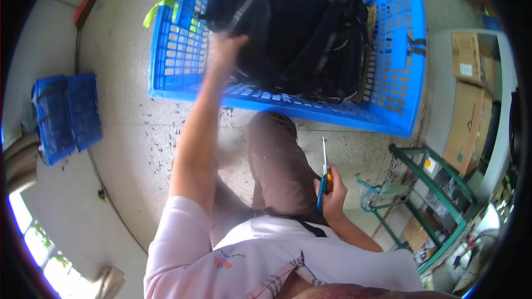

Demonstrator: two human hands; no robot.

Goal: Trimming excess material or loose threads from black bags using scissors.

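the black bag [293, 27] is already inside the blue basket [310, 112], filling most of it, straps lying over its top, so that part looks done to me. the left hand [226, 49] is over the left part of the basket, at the bag's left edge, thumb stuck out to the side; it's blurred, and i can't tell how far its fingers are open or whether they have hold of anything. the right hand [334, 196] is in front of the basket, well apart from it, fingers curled around the handles of the scissors [321, 191], whose thin blades point toward the basket and touch nothing. so from where i stand no cut is being made at this moment. little dark scraps [158, 144] are scattered over the floor [127, 102] in front of the basket and to its left, which makes me think some trimming is done, though i can't say they came off this bag. what is left is harder to judge: the bag is dark and partly blurred, and i can't make out any loose ends on it. with the scissors out, i'd guess the work isn't finished
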